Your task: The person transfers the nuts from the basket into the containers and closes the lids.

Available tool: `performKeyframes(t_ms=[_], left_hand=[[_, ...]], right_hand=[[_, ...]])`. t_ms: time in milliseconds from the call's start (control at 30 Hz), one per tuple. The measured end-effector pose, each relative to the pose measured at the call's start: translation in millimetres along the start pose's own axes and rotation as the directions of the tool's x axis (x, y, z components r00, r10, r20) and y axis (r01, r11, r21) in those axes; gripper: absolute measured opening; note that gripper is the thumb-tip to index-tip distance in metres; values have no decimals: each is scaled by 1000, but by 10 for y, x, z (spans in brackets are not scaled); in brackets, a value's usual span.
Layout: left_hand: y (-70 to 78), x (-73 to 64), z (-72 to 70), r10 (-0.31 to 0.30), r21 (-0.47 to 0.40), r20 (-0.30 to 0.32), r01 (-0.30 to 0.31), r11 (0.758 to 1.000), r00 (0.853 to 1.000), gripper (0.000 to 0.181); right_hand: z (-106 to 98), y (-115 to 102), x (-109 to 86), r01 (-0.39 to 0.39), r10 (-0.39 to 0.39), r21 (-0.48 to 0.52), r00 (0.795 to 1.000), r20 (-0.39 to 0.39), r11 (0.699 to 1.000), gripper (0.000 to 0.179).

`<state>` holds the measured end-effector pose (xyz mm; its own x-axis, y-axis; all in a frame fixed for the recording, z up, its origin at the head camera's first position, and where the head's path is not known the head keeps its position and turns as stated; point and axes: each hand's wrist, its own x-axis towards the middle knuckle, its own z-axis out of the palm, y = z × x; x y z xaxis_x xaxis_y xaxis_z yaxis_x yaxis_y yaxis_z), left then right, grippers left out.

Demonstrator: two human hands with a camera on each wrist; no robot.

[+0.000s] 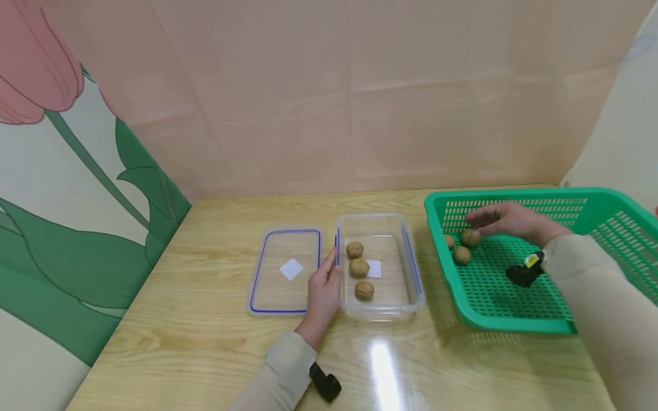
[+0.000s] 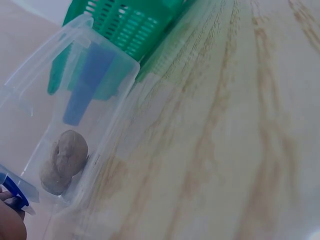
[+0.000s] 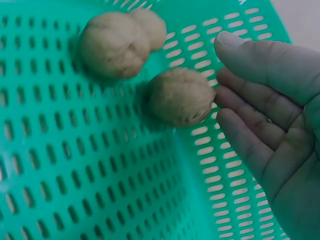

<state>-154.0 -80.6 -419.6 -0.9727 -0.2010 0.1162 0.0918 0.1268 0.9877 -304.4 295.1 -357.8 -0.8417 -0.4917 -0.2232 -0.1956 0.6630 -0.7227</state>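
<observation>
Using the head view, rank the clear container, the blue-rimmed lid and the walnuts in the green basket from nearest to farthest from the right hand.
1. Walnuts in the green basket: right by the right hand, at the basket's left end.
2. Clear container: left of the basket.
3. Blue-rimmed lid: farther left, past the container.

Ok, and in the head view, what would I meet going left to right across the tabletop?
Blue-edged lid, left hand, clear container, green basket.
</observation>
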Motion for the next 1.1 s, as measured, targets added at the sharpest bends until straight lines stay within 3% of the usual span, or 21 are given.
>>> performKeyframes(t_ms=[267,467,800,1033,1100], left_hand=[[4,-5,7,24,3,-9,-24,1000,1000,42],[-3,-2,10,-1,-1,1,1,1000,1000,43],[-13,-2,6,27,11,-5,-27,1000,1000,42],[355,-124,-28,9,29,15,-10,1000,1000,41],[352,-125,-28,8,31,14,-8,999,1000,41]], right_hand=[[58,93,60,-23,28,-74,997,69,997,63],[91,132,93,-7,15,-105,997,72,994,60],[123,135,141,-2,13,-126,996,85,992,62],[116,129,129,15,-7,-164,999,48,986,61],[100,130,116,8,-1,-159,999,39,987,62]])
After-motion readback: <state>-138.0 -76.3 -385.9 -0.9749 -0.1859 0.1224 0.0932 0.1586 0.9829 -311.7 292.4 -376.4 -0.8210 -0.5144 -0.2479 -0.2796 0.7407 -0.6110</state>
